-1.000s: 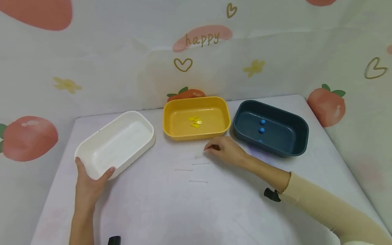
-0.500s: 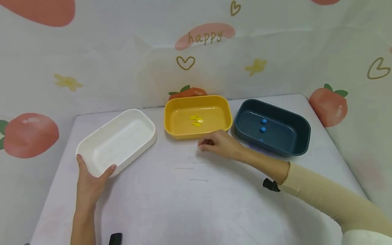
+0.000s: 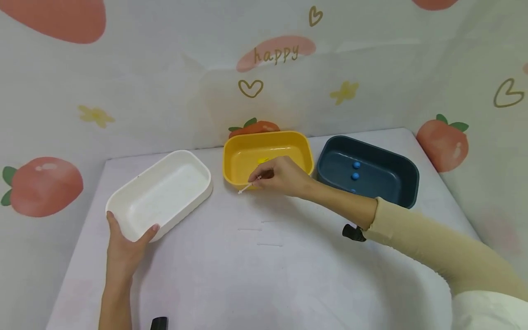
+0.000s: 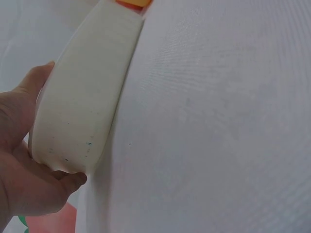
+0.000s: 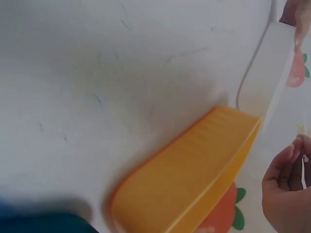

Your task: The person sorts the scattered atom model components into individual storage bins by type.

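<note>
My left hand grips the near corner of a white tray, thumb over its rim. In the left wrist view, fingers of that hand wrap the tray's end wall. Over the front edge of a yellow tray, my right hand pinches a thin white stick with small knobs at its ends. Several small yellow pieces lie in that tray, partly hidden by the hand. Thin pale sticks lie on the table in front.
A dark blue tray holding blue balls stands to the right, partly behind my right forearm. A patterned cloth wall rises right behind the trays. Black wrist gear hangs below the right sleeve.
My right hand has lifted from the table and moved left and away to the yellow tray's front edge; the white stick now shows in its fingers. My left hand stays on the white tray.
</note>
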The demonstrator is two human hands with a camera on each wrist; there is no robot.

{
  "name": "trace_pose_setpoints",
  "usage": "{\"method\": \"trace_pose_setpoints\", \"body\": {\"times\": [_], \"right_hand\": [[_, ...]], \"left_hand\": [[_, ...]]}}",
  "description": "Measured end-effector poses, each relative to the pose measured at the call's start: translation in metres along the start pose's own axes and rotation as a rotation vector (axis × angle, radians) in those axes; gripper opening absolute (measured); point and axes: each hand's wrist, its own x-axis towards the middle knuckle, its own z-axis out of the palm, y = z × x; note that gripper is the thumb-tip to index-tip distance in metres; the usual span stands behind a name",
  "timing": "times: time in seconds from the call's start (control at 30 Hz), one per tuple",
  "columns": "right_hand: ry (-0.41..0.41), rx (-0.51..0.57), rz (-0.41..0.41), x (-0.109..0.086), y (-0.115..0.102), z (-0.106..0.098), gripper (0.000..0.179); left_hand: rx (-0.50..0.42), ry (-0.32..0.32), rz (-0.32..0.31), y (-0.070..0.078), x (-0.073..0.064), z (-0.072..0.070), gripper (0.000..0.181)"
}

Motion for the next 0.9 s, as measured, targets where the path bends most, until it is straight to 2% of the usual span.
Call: {"method": "trace_pose_setpoints", "body": {"times": [0.17, 0.6, 0.73, 0.9], "right_hand": [[0.014, -0.007, -0.011, 0.014, -0.009, -0.002, 0.010], [-0.017, -0.004, -0.036, 0.051, -0.024, 0.002, 0.005], [-0.028, -0.020, -0.028, 0.062, -0.026, 0.004, 0.005], [-0.039, 0.005, -0.011, 0.075, -0.028, 0.012, 0.009]], "left_hand": [[0.008, -0.002, -0.003, 0.001, 0.002, -0.001, 0.121], [-0.009, -0.003, 0.003, 0.000, 0.004, 0.001, 0.122], [-0.018, -0.003, 0.017, 0.000, 0.004, 0.003, 0.121], [-0.011, -0.001, -0.004, 0.000, 0.003, 0.001, 0.121]]}}
